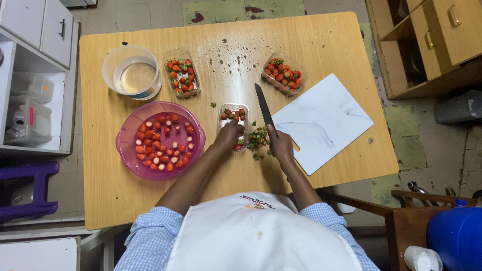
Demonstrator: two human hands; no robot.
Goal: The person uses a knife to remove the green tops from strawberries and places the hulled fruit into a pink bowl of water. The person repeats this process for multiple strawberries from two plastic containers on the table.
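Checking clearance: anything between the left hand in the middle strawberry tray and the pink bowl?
Nothing visible. The left hand sits in the clear tray; only bare table separates it from the pink bowl. The stem pile and knife lie on the other side.

Head camera looks straight down, fairly high, over table.

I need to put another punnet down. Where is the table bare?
Bare: the near-left corner of the table below the pink bowl, and the far edge beyond the punnets. The white cutting board is also bare. Crowded: around both hands, the knife and the stem pile.
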